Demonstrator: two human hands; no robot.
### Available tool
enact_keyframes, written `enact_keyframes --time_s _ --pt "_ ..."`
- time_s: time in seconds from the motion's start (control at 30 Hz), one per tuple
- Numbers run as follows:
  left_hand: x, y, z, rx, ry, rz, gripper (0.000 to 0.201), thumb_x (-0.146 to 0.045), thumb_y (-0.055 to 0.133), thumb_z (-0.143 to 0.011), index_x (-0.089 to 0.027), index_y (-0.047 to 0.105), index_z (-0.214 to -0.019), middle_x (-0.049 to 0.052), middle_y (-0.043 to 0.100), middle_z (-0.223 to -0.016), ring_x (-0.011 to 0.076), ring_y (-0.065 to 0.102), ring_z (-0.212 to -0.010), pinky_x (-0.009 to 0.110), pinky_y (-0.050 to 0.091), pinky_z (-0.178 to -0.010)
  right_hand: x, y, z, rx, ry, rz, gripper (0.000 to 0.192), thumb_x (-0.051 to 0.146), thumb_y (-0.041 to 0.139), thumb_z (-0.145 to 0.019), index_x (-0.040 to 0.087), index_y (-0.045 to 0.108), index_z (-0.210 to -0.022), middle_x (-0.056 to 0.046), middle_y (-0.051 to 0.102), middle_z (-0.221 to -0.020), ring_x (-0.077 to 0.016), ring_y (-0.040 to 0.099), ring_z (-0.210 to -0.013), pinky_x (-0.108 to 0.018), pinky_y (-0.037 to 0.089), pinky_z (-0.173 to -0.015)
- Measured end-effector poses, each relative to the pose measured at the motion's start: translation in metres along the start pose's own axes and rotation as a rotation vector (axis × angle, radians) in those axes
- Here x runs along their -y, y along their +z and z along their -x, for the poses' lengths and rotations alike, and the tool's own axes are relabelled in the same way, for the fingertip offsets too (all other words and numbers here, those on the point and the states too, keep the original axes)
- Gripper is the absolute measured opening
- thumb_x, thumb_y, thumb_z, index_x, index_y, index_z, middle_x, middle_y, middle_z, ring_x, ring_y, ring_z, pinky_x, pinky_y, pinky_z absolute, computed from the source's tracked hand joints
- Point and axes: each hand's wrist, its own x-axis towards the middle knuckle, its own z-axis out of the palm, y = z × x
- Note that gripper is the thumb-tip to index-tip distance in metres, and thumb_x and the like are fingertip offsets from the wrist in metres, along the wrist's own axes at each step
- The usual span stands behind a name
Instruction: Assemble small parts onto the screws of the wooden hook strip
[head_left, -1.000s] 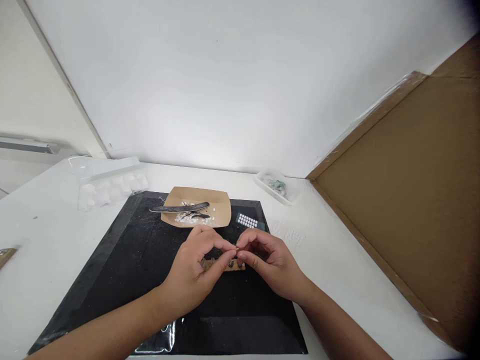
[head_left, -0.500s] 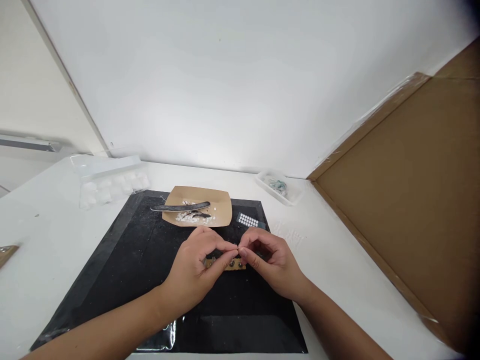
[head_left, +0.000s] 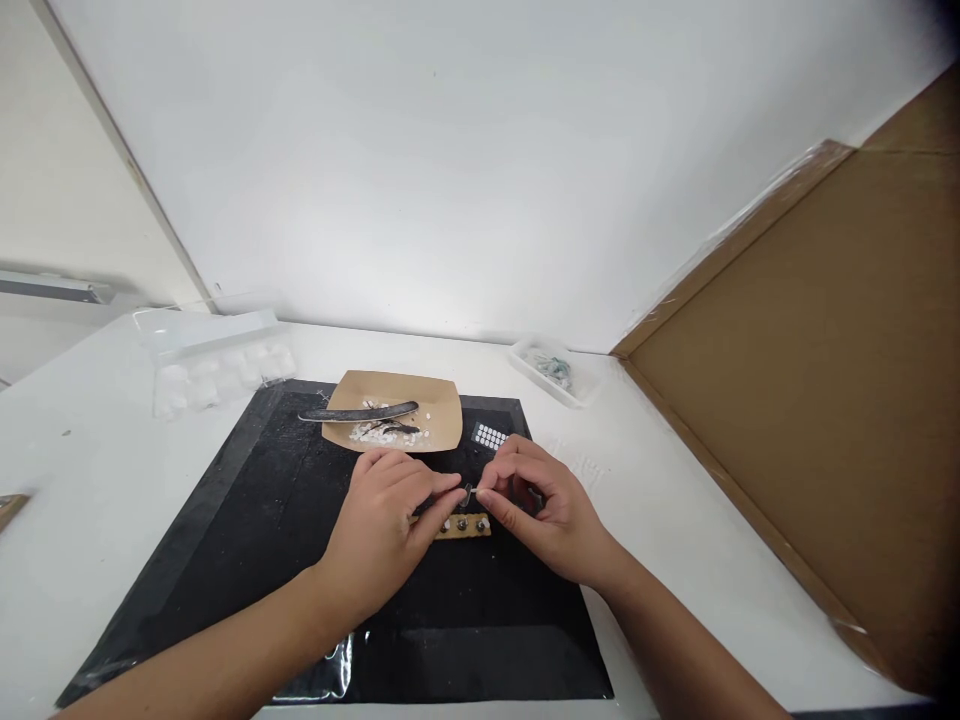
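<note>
My left hand (head_left: 386, 515) pinches a small clear piece (head_left: 466, 495), perhaps a nail tip, at its thumb and index fingertips. Facing it, my right hand (head_left: 544, 505) is closed in a pinch on a tiny pale bit that meets the clear piece; its kind is too small to make out. Just below the fingertips lies a tan strip (head_left: 469, 533) with several small round metal mounts, some carrying white dots. The left fingers hide the strip's left end. A card of white adhesive dots (head_left: 489, 435) lies beyond my right hand, which partly covers it.
A black mat (head_left: 247, 560) spans the work area. On it sits a brown paper tray (head_left: 442, 400) with white bits and a dark nail file (head_left: 360, 413) laid across. Clear box (head_left: 225, 375) at back left, white container (head_left: 577, 395) at back right, cardboard panel (head_left: 810, 400) along the right.
My fingertips have drawn slightly apart, so the clear piece between them now shows. My right hand has lifted a little and covers more of the dot card.
</note>
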Motion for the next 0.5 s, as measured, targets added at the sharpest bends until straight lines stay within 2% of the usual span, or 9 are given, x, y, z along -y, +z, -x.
enact_keyframes --time_s 0.1,0.27,0.37,0.5 --pt "0.0 -0.003 0.0 0.101 0.004 -0.006 0.01 -0.031 0.072 -0.1 -0.024 0.076 -0.107 0.0 0.078 -0.093 0.0203 0.068 -0.091 0.044 0.038 -0.099 0.001 -0.008 0.0 0.12 0.01 0.016 0.011 0.032 0.07 -0.101 0.023 0.073 -0.095 -0.004 0.057 -0.093 -0.0171 0.055 -0.078 -0.031 0.045 -0.064" --pt "-0.006 -0.005 0.002 0.249 0.03 0.003 0.028 -0.035 0.082 -0.087 -0.024 0.071 -0.11 0.001 0.077 -0.101 0.0252 0.065 -0.1 0.05 0.034 -0.107 0.001 -0.017 0.002 0.309 0.027 0.057 0.006 0.028 0.073 -0.098 0.023 0.073 -0.094 -0.004 0.059 -0.096 -0.0172 0.057 -0.081 -0.031 0.046 -0.07" --pt "-0.007 -0.001 0.004 0.292 0.021 -0.019 0.025 -0.029 0.081 -0.086 -0.024 0.07 -0.108 0.0 0.076 -0.1 0.0256 0.065 -0.101 0.053 0.031 -0.112 0.0 -0.017 0.001 0.358 0.019 0.064 0.002 0.023 0.073 -0.096 0.023 0.073 -0.094 -0.002 0.06 -0.095 -0.0168 0.059 -0.083 -0.031 0.048 -0.075" --pt "-0.005 0.006 0.008 0.281 0.014 -0.032 0.012 -0.022 0.072 -0.094 -0.024 0.069 -0.106 0.0 0.075 -0.1 0.023 0.066 -0.101 0.051 0.031 -0.114 -0.001 -0.013 -0.002 0.352 0.023 0.062 0.003 0.022 0.072 -0.096 0.022 0.072 -0.093 -0.002 0.059 -0.093 -0.0162 0.059 -0.082 -0.03 0.049 -0.073"
